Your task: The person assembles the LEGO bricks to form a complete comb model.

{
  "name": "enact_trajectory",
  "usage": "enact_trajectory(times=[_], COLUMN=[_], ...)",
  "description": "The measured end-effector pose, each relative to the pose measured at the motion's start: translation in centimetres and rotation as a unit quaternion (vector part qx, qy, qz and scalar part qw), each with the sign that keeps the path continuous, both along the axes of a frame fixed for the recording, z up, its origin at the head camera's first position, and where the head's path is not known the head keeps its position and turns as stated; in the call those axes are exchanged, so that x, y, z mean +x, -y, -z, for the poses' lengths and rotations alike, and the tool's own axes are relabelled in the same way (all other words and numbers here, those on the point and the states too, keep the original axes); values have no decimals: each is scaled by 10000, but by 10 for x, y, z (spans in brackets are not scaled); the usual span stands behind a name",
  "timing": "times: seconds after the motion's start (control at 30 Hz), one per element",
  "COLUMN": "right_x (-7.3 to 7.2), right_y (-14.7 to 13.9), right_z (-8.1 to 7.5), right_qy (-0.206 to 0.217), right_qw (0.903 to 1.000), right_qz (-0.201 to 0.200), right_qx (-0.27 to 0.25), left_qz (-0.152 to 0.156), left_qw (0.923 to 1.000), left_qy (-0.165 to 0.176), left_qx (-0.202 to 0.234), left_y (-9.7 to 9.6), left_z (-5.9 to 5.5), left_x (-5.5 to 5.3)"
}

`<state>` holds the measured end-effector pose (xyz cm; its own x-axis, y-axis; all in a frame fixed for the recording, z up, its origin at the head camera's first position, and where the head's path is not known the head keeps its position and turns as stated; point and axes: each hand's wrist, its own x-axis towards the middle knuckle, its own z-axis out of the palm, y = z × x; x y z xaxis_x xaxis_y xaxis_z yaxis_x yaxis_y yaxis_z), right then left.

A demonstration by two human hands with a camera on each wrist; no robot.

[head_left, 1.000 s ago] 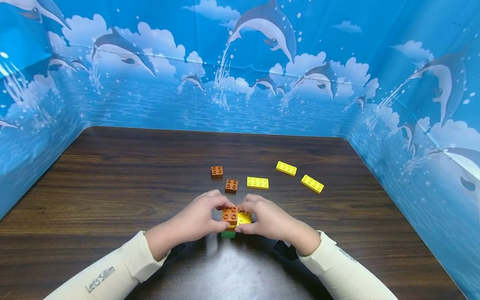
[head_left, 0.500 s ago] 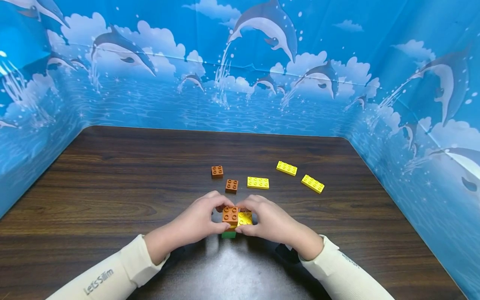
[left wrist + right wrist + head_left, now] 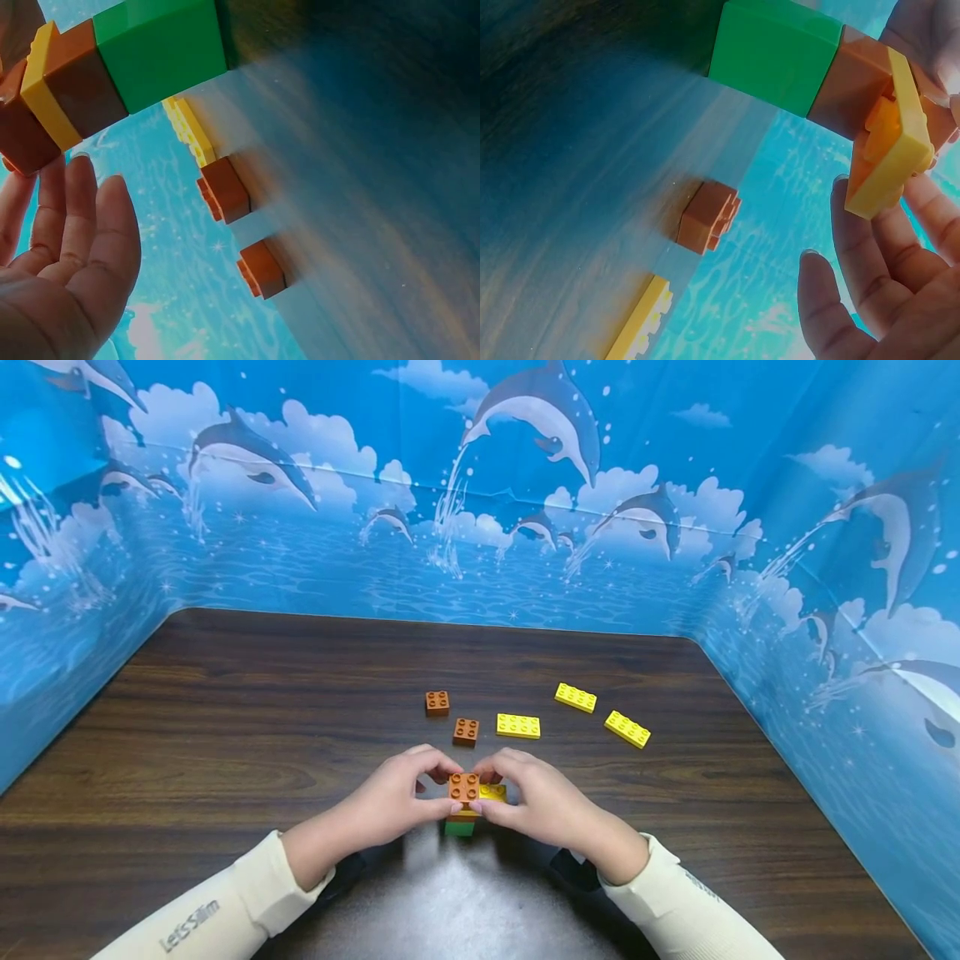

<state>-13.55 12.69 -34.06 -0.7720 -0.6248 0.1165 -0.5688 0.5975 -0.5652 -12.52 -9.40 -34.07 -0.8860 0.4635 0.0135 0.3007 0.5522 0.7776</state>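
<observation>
In front of the person stands a small stack of toy building bricks. A green block [image 3: 459, 829] forms its base, with a brown brick [image 3: 86, 84] above, then a yellow plate [image 3: 900, 161] that juts out to the right. On top sits another brown brick [image 3: 464, 785], its studs facing up. From the left, the left hand [image 3: 397, 795] pinches this top brick between thumb and fingertips. The right hand [image 3: 538, 799] pinches the same brick from the other side, reaching over the jutting part of the plate. Its far fingertips are partly hidden in the right wrist view.
Beyond the hands lie two loose brown bricks [image 3: 437, 703] on the dark wooden table [image 3: 262, 693]. To their right are three yellow plates [image 3: 518, 726], two of them slanted. A blue dolphin-print curtain [image 3: 337, 560] borders the table at the back and sides.
The right thumb and fingers have shifted left, from the yellow plate's side to the top brown brick. The left hand keeps its hold; the loose bricks lie as before.
</observation>
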Motion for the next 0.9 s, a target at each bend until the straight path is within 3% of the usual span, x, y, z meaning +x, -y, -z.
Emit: enact_trajectory(times=[0.23, 0.53, 0.7, 0.9], right_x=[-1, -1, -3, -6], right_y=[0, 1, -1, -2], right_z=[0, -1, -3, -4], right_qy=[-101, -235, -134, -14], right_qw=[9999, 9996, 9997, 9996], right_qz=[-74, -116, -163, -259], right_qx=[-4, 95, 85, 144], left_qz=[25, 43, 116, 97], left_qw=[9999, 9999, 9998, 9996], left_qy=[161, 75, -33, 95], left_qx=[29, -62, -156, -262], left_y=[1, 0, -1, -2], left_z=[1, -2, -4, -5], left_x=[-2, -1, -2, -3])
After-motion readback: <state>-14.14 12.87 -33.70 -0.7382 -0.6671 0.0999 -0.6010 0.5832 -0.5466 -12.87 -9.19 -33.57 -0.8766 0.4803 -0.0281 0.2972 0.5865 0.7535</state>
